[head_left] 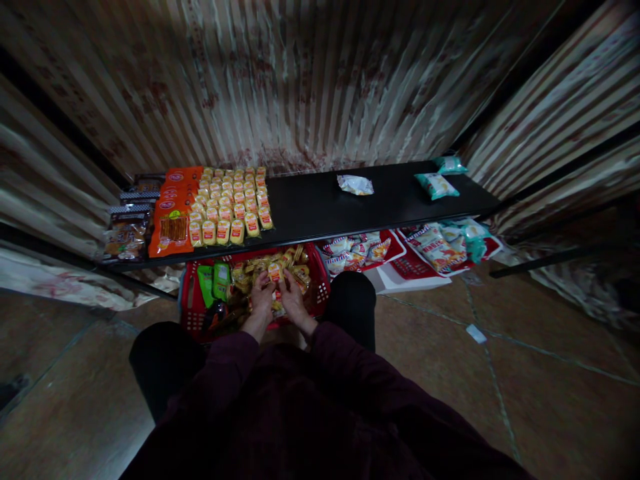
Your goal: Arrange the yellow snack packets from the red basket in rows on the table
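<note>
Between the fingertips of both hands is a small yellow snack packet [275,272] with a red and white label. My left hand [262,297] is closed at its left side, and my right hand [294,299] grips it from the right. Both hands are over a red plastic basket [323,293] below the shelf's front edge. Inside the basket lie many similar yellow packets [300,273], with green packets [221,280] at the left. Matching yellow packets [223,231] stand in rows on the black shelf [305,207] above.
Orange bags [173,220] and dark snack bags [126,230] fill the shelf's left end. A white packet [355,185] and teal packets [437,186] lie farther right. Red baskets [400,243] of bags sit underneath, right of my knee [353,300]. A curtain [300,87] hangs behind.
</note>
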{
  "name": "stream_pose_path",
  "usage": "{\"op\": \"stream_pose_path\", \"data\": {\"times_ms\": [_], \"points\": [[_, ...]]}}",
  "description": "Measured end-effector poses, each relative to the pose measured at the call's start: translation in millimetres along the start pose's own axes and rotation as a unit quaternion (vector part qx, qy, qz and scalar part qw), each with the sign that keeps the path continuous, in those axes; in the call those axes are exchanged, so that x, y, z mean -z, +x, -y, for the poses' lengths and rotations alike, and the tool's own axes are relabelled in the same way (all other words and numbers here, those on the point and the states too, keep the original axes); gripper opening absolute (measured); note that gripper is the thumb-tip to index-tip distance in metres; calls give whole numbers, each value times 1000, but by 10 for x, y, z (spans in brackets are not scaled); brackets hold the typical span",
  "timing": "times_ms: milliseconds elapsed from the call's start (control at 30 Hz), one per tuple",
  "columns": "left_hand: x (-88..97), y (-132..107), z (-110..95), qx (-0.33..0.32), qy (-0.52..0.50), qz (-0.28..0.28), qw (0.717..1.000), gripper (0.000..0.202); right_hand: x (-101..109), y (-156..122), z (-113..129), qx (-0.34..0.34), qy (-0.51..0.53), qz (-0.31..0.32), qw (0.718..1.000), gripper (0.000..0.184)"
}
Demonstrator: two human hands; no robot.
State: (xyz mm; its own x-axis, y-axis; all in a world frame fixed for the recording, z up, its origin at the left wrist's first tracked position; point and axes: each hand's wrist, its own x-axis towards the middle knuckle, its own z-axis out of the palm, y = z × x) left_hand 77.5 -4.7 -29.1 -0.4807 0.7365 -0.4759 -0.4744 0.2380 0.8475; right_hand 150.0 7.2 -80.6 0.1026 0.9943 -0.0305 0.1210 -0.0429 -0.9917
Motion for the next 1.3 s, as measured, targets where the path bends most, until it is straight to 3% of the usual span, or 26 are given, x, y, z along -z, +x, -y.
{"op": "stream_pose_path", "data": {"times_ms": [100, 400, 1033, 1300], "points": [[12, 20, 30, 2, 6, 4, 1000, 32, -1, -7, 1, -37, 33, -14, 999, 42], [-36, 5, 67, -26, -2, 58, 998, 31, 82, 28, 165, -9, 25, -1, 1000, 39], [-306, 162, -243, -147, 92, 43, 984, 37, 72, 389, 462, 96, -90, -27, 991, 34], [-485, 252, -504, -220, 220, 32, 950, 40, -12, 694, 637, 121, -98, -23, 987, 37]]}}
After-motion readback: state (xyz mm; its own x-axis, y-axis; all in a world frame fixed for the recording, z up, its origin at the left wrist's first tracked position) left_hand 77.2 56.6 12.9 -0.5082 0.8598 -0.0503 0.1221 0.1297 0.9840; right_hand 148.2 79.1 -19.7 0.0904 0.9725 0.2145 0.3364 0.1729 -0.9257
